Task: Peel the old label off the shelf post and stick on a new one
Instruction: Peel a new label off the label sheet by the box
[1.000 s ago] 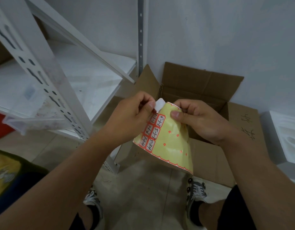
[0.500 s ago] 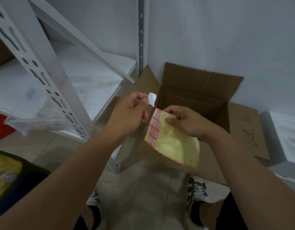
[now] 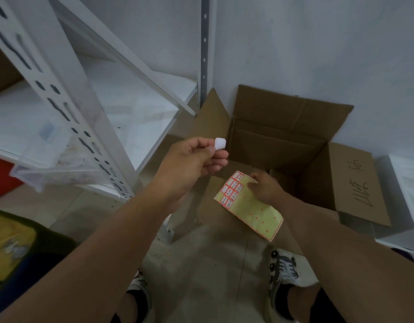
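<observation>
I have the new label pinched between thumb and forefinger of my left hand, already free of its backing, while just below and to the right of that pinch my right hand grips one label sheet by its top edge, with roughly ten red-bordered labels left on it. I judge the sticking step is in hand, and the next move calls for carrying that one label left and up from the pinch to the slotted shelf post and pressing it flat — no old label shows there. Beyond both hands sits one open cardboard box.
</observation>
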